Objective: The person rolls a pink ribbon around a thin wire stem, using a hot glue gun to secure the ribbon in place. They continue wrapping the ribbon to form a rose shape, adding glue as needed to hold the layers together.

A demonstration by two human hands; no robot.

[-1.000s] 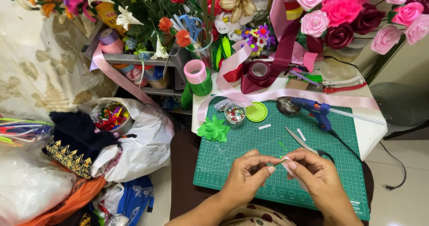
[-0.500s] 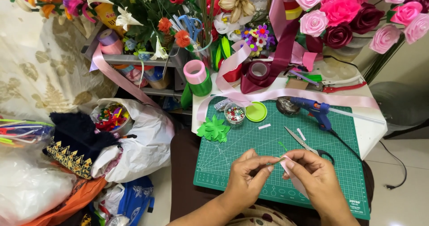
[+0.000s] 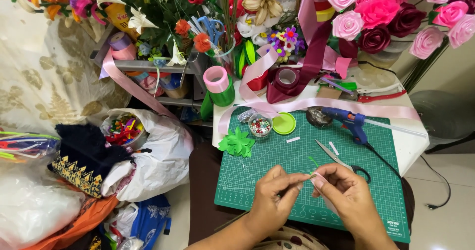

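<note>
Both of my hands meet over the near part of a green cutting mat (image 3: 277, 156). My left hand (image 3: 277, 193) pinches a thin stick-like stem between thumb and fingers. My right hand (image 3: 346, 190) holds a small pale pink ribbon piece (image 3: 319, 181) against the stem's tip. A short green bit shows just above the fingertips. Scissors (image 3: 336, 157) lie on the mat just beyond my right hand.
On the mat: a blue glue gun (image 3: 349, 121), a green ribbon flower (image 3: 237, 142), a bead tub (image 3: 260, 125) and its green lid (image 3: 284, 123). A long pink ribbon (image 3: 346, 105), ribbon rolls and fabric roses (image 3: 376, 12) crowd the table's back. Bags of craft supplies (image 3: 148, 151) sit left.
My hands have drawn slightly closer together, and the fingers have shifted on the pink piece at the stem's tip. Nothing else has moved.
</note>
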